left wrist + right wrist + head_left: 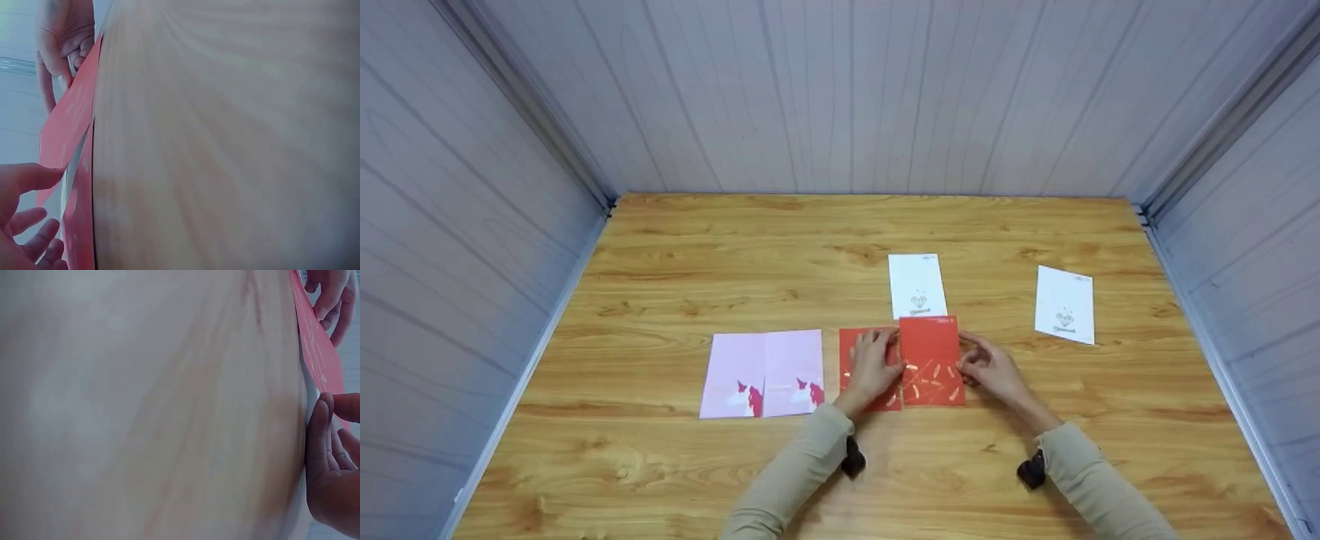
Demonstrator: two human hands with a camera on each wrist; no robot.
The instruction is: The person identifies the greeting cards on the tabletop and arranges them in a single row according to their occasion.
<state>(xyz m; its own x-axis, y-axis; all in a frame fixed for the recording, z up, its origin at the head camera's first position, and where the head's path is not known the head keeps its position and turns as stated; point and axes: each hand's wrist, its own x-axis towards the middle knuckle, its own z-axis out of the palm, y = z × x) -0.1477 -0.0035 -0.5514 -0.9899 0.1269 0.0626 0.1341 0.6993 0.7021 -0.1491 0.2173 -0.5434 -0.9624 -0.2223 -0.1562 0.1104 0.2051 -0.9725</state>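
Observation:
Two red cards with gold markings are side by side in the head view. My left hand (873, 367) lies over the left red card (847, 339), its thumb and a fingertip at the left edge of the right red card (931, 352). At that card's right edge, my right hand (990, 371) pinches it between thumb and fingers. In the left wrist view the right card (70, 118) is tilted, one side raised off the table, and the left thumb touches its edge. The right wrist view shows the right fingertips (325, 400) on the card's edge (320, 360).
Two pink unicorn cards (735, 367) lie together at the left of the wooden table (622, 465). One white card (915, 281) lies just behind the right red card, another (1065, 304) further right. Pale panels (840, 97) enclose the table's back and sides.

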